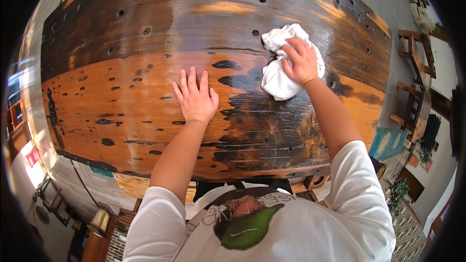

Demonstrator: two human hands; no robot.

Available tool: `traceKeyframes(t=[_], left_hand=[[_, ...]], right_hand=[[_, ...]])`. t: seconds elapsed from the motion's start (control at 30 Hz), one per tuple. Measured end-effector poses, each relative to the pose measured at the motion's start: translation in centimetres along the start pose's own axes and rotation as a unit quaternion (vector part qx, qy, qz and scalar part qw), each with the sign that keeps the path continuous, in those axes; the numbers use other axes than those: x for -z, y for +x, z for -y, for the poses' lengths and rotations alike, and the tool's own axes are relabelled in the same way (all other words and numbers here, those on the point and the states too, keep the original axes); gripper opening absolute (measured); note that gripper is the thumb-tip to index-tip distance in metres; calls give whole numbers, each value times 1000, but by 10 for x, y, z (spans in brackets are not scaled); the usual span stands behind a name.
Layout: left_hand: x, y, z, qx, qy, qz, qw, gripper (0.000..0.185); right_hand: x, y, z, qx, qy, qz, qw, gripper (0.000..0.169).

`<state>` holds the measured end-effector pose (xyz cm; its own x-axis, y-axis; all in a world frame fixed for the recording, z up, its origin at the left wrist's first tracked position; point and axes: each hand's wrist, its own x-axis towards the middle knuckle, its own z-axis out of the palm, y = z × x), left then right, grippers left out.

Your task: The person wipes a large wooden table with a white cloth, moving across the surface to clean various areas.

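A large glossy wooden tabletop (pixel 145 80) of dark and orange-brown planks, marked with knots, holes and cracks, spreads out before me. Flat on its orange part, left of the middle, my left hand (pixel 197 98) rests with its fingers spread and nothing in it. Farther right, my right hand (pixel 301 61) presses on a crumpled white cloth (pixel 282 82), fingers curved over it. The cloth lies on the wood where a dark patch meets the orange part. Some of the cloth is hidden under my right hand.
Wooden chairs (pixel 411 98) stand past the table's right end. At the lower left are a wooden chair (pixel 54 202) and a wooden surface (pixel 95 240). Leafy plants (pixel 398 193) are at the lower right. The table's near edge runs close to my body.
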<state>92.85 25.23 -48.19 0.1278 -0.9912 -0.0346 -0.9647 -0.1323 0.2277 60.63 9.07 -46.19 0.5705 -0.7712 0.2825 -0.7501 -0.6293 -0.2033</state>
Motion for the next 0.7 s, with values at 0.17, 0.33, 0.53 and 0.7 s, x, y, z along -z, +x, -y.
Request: traceKeyframes(t=[0.17,0.33,0.53,0.7], left_hand=[[3,-4,-1,-8,-22,-11,1000,52],[1,6,-7,-2,-13,0,1000,53],[-5,5,-4,-16,36,-51,998,54],[-14,-2,1,-35,73,-58,995,54]], right_hand=[[-15,62,-39,-2,-54,-42,998,35],[-36,39,-24,-123,-92,-96,984,35],[-19,-62,155,-193,-6,-26,981,28],[31,-220,217,32,118,12,992,30]])
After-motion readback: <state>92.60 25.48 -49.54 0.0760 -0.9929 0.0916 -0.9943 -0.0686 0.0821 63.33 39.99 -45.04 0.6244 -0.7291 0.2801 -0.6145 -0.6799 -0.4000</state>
